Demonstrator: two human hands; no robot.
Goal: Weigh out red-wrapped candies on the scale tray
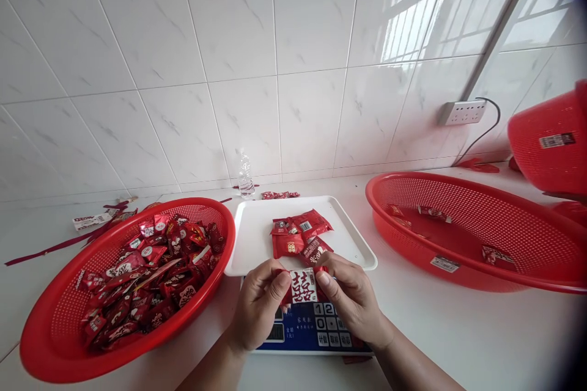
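Between my two hands is a small red candy packet (303, 286) with a white face and red double-happiness characters. My left hand (262, 298) pinches its left end between thumb and fingers, and my right hand (351, 293) pinches the right end. Both hands are over the blue keypad of a digital scale (302, 327), hiding part of it. Just beyond them, several red wrapped packets (302, 232) lie in a loose pile on the white scale tray (348, 232).
At left stands a red perforated basket (34, 348) full of wrapped candies (147, 281). Another red basket (398, 241) at right holds a few packets. A plastic bottle (245, 174), ribbon (50, 249) and power strip (463, 112) are toward the wall. A red container (545, 159) appears far right.
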